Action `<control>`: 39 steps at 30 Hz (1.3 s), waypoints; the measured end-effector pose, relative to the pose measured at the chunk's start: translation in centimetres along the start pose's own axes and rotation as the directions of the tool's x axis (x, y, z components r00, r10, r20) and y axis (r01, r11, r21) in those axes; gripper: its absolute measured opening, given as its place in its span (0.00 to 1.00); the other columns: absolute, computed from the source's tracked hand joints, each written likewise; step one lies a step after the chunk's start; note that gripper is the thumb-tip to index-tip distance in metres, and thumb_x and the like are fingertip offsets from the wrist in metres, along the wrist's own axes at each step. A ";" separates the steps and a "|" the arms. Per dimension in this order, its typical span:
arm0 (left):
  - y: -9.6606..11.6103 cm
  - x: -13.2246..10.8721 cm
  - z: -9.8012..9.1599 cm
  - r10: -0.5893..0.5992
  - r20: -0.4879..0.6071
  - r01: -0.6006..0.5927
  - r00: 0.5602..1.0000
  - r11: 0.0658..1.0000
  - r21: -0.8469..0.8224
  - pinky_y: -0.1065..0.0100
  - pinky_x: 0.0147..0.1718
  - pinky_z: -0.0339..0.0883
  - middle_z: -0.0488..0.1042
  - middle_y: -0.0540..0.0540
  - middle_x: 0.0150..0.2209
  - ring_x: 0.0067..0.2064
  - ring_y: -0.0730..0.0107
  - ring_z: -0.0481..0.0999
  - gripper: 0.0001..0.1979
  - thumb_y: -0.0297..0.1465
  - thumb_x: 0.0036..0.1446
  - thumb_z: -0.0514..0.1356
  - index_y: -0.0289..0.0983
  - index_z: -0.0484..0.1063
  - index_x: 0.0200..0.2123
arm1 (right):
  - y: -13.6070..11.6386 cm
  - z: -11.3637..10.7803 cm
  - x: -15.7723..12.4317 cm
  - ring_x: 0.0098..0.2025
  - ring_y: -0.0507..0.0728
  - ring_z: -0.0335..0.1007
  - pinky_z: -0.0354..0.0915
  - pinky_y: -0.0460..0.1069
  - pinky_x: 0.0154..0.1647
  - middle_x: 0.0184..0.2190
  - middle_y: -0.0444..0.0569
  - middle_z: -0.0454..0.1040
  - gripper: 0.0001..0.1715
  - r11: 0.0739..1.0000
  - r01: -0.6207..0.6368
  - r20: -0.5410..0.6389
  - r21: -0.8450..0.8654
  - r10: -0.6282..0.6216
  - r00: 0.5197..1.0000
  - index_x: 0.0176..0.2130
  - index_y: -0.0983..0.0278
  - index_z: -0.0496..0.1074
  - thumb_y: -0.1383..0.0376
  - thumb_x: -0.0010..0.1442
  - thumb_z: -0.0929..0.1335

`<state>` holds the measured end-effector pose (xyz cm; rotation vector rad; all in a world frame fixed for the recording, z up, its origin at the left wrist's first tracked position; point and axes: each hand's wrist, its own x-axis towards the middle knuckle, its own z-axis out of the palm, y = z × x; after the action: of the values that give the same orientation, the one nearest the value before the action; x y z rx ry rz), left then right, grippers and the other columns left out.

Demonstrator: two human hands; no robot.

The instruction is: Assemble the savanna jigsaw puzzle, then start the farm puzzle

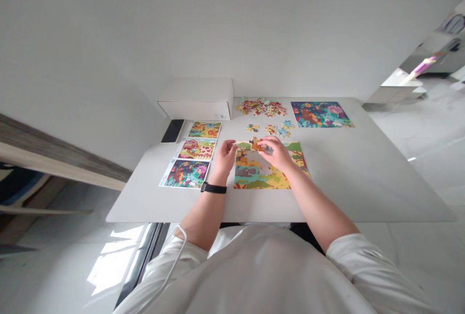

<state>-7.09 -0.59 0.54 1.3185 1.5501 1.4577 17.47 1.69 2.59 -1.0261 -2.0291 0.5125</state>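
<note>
Right fingers (269, 138) pinch a puzzle piece (255, 143); left fingers (228, 145) unclear; box (196, 108), loose pieces (264, 107) beyond.

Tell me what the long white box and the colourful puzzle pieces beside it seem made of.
Long white box: probably matte cardboard, given its dull faces and fold-like edges. Colourful puzzle pieces: likely printed cardboard, being flat and knobbed; thin wood remains possible.

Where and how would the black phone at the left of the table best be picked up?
Probably by its two long edges close to the near end, with the left hand coming from the near left. The phone lies flat, so its slim sides offer the pinch. The white box stands by its far end and the picture sheets lie along its right.
</note>
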 end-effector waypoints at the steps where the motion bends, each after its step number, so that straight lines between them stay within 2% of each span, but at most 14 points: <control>1: -0.1 0.0 -0.1 0.027 0.000 -0.027 1.000 0.997 0.067 0.63 0.45 0.75 0.82 0.44 0.41 0.42 0.64 0.82 0.10 0.34 0.67 0.61 0.39 0.77 0.48 | 0.2 0.6 -0.1 0.61 0.64 0.75 0.71 0.62 0.66 0.54 0.52 0.77 0.15 1.000 0.000 0.016 0.003 -0.001 1.000 0.50 0.55 0.82 0.68 0.63 0.75; 6: -0.5 -0.1 -0.4 0.167 0.083 -0.186 0.983 0.907 0.378 0.55 0.58 0.73 0.82 0.40 0.50 0.55 0.55 0.81 0.08 0.32 0.66 0.64 0.40 0.79 0.47 | 1.3 3.0 -1.2 0.57 0.63 0.78 0.72 0.61 0.65 0.53 0.52 0.78 0.16 0.999 -0.001 0.134 -0.033 0.005 0.991 0.45 0.56 0.84 0.72 0.59 0.76; 10: -0.5 0.0 0.0 0.197 0.174 -0.258 0.965 0.839 0.479 0.54 0.61 0.72 0.83 0.39 0.51 0.56 0.52 0.81 0.09 0.31 0.66 0.64 0.40 0.80 0.48 | 1.8 3.3 -1.5 0.56 0.63 0.78 0.72 0.61 0.65 0.53 0.52 0.79 0.15 0.996 0.009 0.149 -0.090 0.005 0.989 0.45 0.57 0.84 0.71 0.59 0.76; 14: -0.7 -0.1 0.4 0.172 0.221 -0.268 0.960 0.787 0.555 0.51 0.62 0.69 0.84 0.39 0.52 0.57 0.50 0.81 0.11 0.30 0.65 0.65 0.41 0.81 0.50 | 1.9 3.2 -1.5 0.57 0.63 0.77 0.72 0.61 0.64 0.53 0.53 0.79 0.13 0.991 0.011 0.169 -0.134 0.012 0.985 0.46 0.57 0.84 0.70 0.60 0.76; 20: -1.2 -0.1 0.6 0.172 0.240 -0.283 0.955 0.770 0.572 0.48 0.61 0.67 0.84 0.38 0.52 0.57 0.46 0.80 0.12 0.30 0.63 0.66 0.41 0.81 0.50 | 1.7 3.3 -1.6 0.58 0.64 0.77 0.71 0.62 0.66 0.55 0.54 0.78 0.15 0.985 0.023 0.204 -0.172 0.013 0.979 0.49 0.57 0.84 0.69 0.62 0.75; 29: -0.8 -0.5 0.8 0.159 0.234 -0.272 0.959 0.747 0.607 0.49 0.61 0.63 0.82 0.39 0.53 0.58 0.45 0.77 0.11 0.31 0.61 0.68 0.43 0.81 0.48 | 1.5 3.3 -1.7 0.57 0.63 0.76 0.71 0.63 0.66 0.58 0.52 0.78 0.18 0.977 0.019 0.224 -0.212 0.029 0.974 0.51 0.55 0.85 0.70 0.64 0.73; 39: -0.8 -0.7 1.1 0.155 0.223 -0.263 0.962 0.734 0.626 0.49 0.62 0.62 0.81 0.39 0.53 0.58 0.45 0.77 0.11 0.30 0.62 0.67 0.43 0.81 0.49 | 0.9 3.3 -1.6 0.56 0.64 0.77 0.70 0.64 0.66 0.56 0.51 0.81 0.16 0.958 0.035 0.240 -0.284 0.036 0.970 0.49 0.55 0.86 0.70 0.67 0.72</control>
<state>-6.09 -0.77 -0.52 2.0155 1.9387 0.9024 15.86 0.85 -0.73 -1.1817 -2.3730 0.3629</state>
